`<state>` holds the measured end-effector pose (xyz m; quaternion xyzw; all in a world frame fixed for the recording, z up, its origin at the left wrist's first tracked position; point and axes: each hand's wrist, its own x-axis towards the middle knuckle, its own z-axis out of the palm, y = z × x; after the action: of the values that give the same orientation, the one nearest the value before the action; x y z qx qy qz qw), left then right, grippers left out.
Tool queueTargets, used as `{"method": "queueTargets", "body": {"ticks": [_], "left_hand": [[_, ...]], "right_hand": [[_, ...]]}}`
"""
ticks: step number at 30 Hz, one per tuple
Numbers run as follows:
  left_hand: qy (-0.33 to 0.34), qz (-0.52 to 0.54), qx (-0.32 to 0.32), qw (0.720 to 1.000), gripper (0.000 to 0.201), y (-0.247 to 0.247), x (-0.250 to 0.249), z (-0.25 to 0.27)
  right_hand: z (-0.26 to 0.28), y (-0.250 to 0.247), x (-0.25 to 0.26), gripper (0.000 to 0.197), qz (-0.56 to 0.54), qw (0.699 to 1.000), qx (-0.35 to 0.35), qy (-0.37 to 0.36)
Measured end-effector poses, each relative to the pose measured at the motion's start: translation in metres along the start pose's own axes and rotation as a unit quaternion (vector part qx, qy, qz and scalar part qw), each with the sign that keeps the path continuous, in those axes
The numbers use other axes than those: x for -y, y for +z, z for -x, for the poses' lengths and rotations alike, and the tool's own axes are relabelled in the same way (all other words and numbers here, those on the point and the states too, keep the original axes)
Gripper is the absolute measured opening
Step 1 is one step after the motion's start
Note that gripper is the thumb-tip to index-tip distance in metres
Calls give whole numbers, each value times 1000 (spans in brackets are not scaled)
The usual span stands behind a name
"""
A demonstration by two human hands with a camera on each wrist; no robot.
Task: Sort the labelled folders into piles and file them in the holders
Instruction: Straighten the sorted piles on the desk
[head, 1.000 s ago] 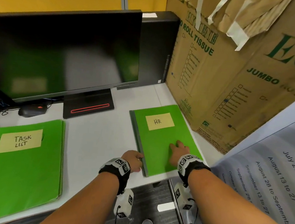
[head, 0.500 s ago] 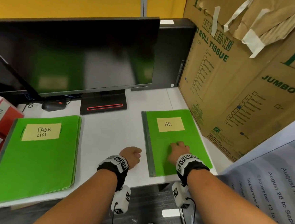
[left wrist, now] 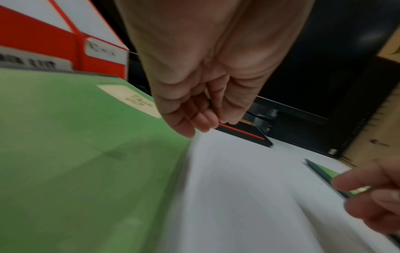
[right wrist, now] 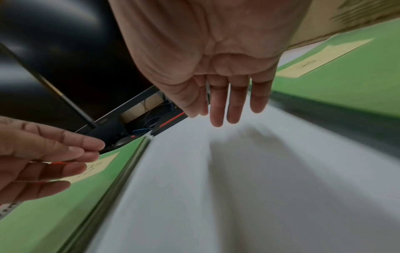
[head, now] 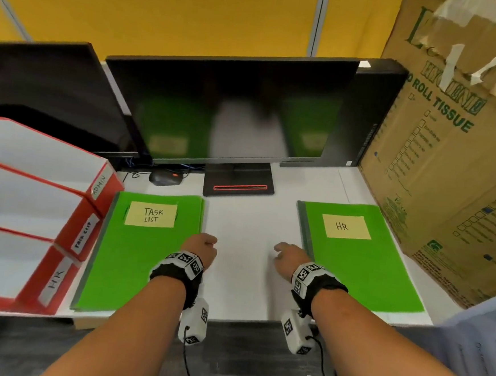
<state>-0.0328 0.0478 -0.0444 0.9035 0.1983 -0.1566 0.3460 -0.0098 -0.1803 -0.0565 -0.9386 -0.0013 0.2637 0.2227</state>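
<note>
A green pile of folders labelled TASK LIST (head: 137,253) lies at the left of the white desk (head: 242,246). Another green pile labelled HR (head: 360,256) lies at the right. Red and white holders (head: 31,215) tagged ADMIN, TASK LIST and HR stand at the far left. My left hand (head: 202,248) hovers over the right edge of the TASK LIST pile (left wrist: 75,154), fingers (left wrist: 194,119) loosely curled and holding nothing. Between the piles, my right hand (head: 287,254) hangs over bare desk beside the HR pile (right wrist: 346,82), its fingers (right wrist: 218,109) straight and empty.
A black monitor (head: 232,109) on a stand (head: 238,184) fills the back of the desk, with a second screen (head: 41,82) behind the holders. A tall cardboard box (head: 452,144) walls the right side. A mouse (head: 163,177) lies by the stand.
My right hand has lifted off the HR folder and moved left onto bare desk. My left hand has moved left to the TASK LIST pile. The view has swung left, revealing the holders.
</note>
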Motion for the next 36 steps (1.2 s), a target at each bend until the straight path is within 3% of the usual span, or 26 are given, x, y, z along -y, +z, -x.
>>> {"method": "queueTargets", "body": {"ticks": [11, 16, 19, 28, 33, 36], "left_hand": [[-70, -46, -38, 996, 39, -96, 106, -20], [-153, -135, -120, 972, 60, -123, 145, -26], [-181, -133, -117, 967, 58, -130, 161, -28], [-146, -42, -130, 980, 40, -131, 168, -41], [-103, -19, -106, 989, 38, -127, 157, -41], [-79, 42, -82, 993, 33, -112, 134, -37]], "right_hand": [[-9, 71, 116, 35, -21, 997, -18, -71], [-18, 95, 150, 39, -26, 998, -17, -55], [-21, 108, 162, 32, -22, 999, -5, -33], [-22, 114, 164, 44, -8, 1000, 2, 17], [-18, 96, 146, 57, -80, 995, -29, 55], [-15, 81, 131, 51, -86, 993, -45, 73]]}}
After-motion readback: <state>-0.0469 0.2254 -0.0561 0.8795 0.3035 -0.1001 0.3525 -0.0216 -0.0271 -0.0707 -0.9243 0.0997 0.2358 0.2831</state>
